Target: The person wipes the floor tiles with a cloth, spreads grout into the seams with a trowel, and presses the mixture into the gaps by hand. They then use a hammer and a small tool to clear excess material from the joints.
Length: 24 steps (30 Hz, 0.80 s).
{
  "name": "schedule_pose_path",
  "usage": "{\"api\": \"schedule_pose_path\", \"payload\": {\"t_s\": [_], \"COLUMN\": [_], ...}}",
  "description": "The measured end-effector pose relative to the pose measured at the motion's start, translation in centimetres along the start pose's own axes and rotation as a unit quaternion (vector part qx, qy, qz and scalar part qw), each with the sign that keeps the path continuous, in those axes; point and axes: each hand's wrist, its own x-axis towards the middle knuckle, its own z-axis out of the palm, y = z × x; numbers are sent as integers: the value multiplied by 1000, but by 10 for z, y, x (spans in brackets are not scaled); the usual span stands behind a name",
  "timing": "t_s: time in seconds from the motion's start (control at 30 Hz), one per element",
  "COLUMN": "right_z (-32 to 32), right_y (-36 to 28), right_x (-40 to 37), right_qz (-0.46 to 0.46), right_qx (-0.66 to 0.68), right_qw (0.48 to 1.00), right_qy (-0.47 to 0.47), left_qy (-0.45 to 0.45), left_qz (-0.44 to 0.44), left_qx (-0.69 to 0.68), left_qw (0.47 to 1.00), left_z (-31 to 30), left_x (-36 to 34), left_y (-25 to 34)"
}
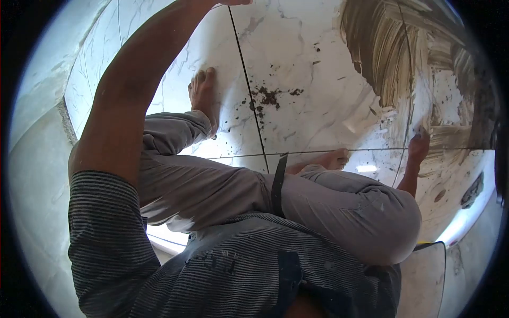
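Observation:
My left arm reaches up to the top edge, where only a sliver of my left hand shows; its fingers are cut off by the frame. My right hand is low over the floor at the right, beyond my right knee. Its fingers look curled in, with the thumb side up; what they hold, if anything, cannot be made out. Beside it, streaky brown paste is smeared over the white marble-patterned floor tiles. Dark joints run between the tiles.
Dark crumbs lie scattered by a tile joint between my bare feet. A dark grey patch marks the floor at the far right. Pale walls rise on both sides. A light-coloured panel stands at the lower right.

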Motion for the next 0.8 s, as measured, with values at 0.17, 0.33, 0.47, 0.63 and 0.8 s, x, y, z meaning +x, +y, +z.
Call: {"api": "schedule_pose_path", "payload": {"t_s": [0.17, 0.33, 0.47, 0.63, 0.8], "right_z": [18, -17, -65, -124, -158], "right_y": [19, -1, -50, -107, -158], "right_x": [-3, -11, -60, -127, -133], "right_qz": [-5, 54, 134, 174, 235], "right_qx": [-49, 10, 46, 54, 111], "right_qw": [999, 994, 987, 965, 932], "right_qy": [-15, -92, -71, -188, -253], "left_qy": [57, 113, 54, 29, 87], "left_qz": [-47, -24, -48, -114, -46], "left_qx": [6, 80, 30, 43, -12], "left_qw": [997, 990, 997, 992, 995], "left_z": [-25, -79, -83, -40, -13], "left_x": [19, 62, 96, 117, 99], "left_y": [-67, -138, -182, -206, -205]}}
